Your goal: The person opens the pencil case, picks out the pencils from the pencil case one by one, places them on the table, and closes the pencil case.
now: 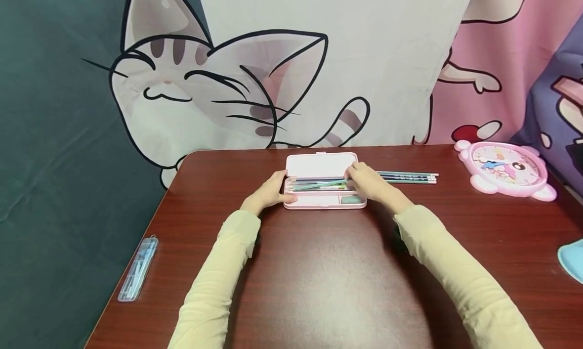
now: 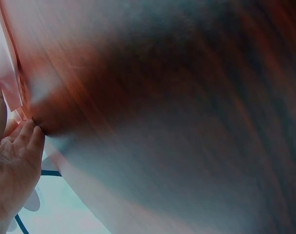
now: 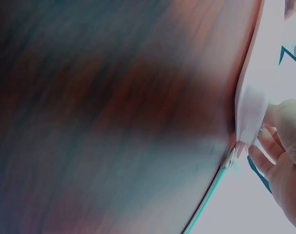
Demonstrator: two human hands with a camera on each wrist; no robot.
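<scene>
A pink pencil case (image 1: 316,200) lies on the table with its lid (image 1: 321,165) raised back. Inside are several pencils (image 1: 314,184) and a grey-green eraser (image 1: 350,200) in the front right compartment. My left hand (image 1: 268,192) grips the case's left end, thumb over the front corner; in the left wrist view its fingers (image 2: 26,141) lie against the case's side. At the right end, my right hand (image 1: 366,181) reaches over the case and pinches the end of a green pencil that slants across the others. Its fingertips are partly hidden.
Several pencils (image 1: 407,177) lie on the table right of the case. A pink animal-shaped clock (image 1: 507,169) is at the back right, a clear-lidded slim box (image 1: 138,269) near the left edge. A light-blue object (image 1: 573,260) shows at the right. Cartoon curtains hang behind.
</scene>
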